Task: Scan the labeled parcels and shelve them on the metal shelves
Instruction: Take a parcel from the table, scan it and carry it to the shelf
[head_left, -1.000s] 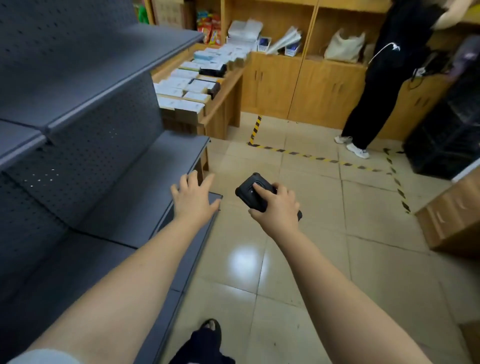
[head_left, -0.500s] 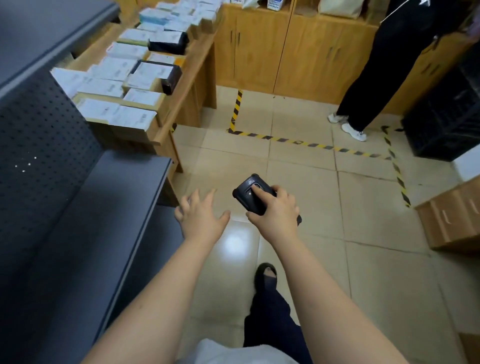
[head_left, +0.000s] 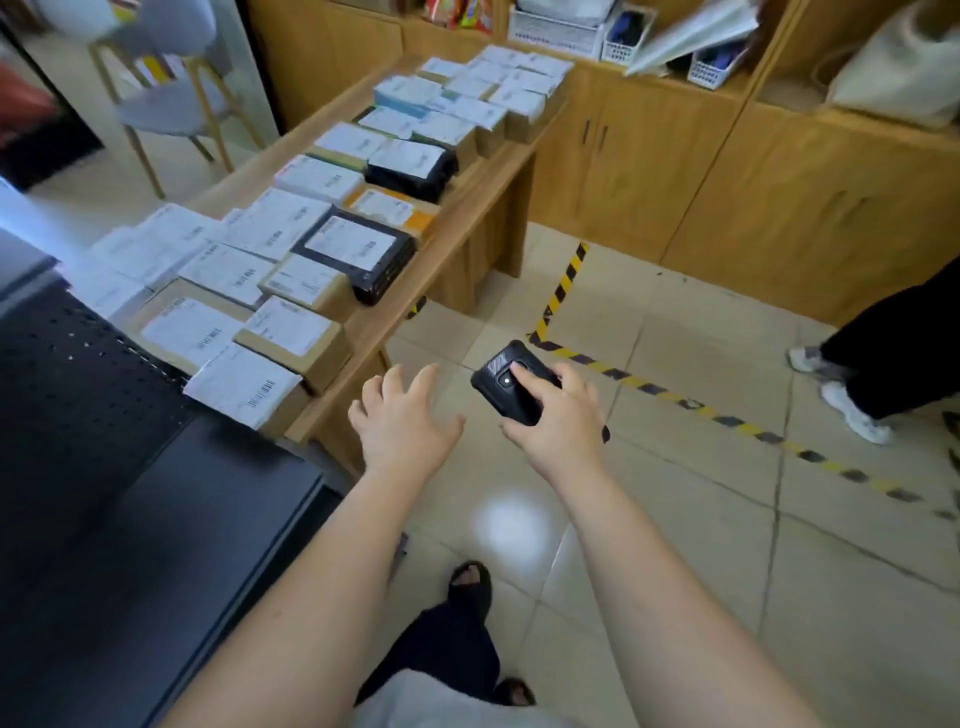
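- Labeled parcels (head_left: 291, 291) lie packed in rows, touching one another, on the wooden table (head_left: 431, 270); the nearest one sits at the table's near end, just beside the metal shelf (head_left: 156, 519).
- The table's long right edge has a bare strip of wood along it; beyond that edge is open tiled floor (head_left: 675, 519), crossed by a yellow-and-black tape line (head_left: 727, 421).
- The left hand (head_left: 402, 423) hovers with fingers spread and holds nothing, just off the table's near corner and over the floor.
- The right hand (head_left: 558, 415) grips the black scanner (head_left: 511, 382), fingers curled round it, forefinger on top; it is apart from the left hand.
- Another person's legs (head_left: 893, 353) stand at the right, well apart from the table.
- Compared with half a second ago, the table fills far more of the view, the shelf has slid to the lower left, and both hands sit nearer the parcels.
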